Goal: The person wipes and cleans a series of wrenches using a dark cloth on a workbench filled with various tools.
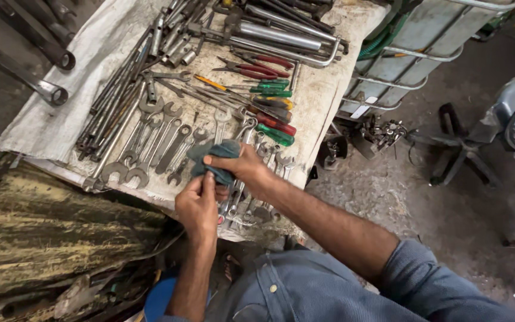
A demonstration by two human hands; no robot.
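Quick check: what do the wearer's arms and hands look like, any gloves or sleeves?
No gloves: both the left hand and right hand are bare. No watch, rings or bands visible. The right arm wears a blue-grey denim-like sleeve pushed up above the elbow, forearm bare. The left forearm is bare too; its sleeve is out of view.

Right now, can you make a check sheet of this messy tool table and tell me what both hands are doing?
Surface: table covered with a dirty pale cloth.
Job's things: teal rag wrapped around something that is hidden.
Clutter: rows of wrenches, long rods, red pliers, green screwdrivers, metal pipes.
Grips: right hand presses the rag from above; left hand pinches it from below.
Cables: green hose beside the white caged tank.
Surroundings: stained concrete floor, chair base, dirty striped sheet at left.
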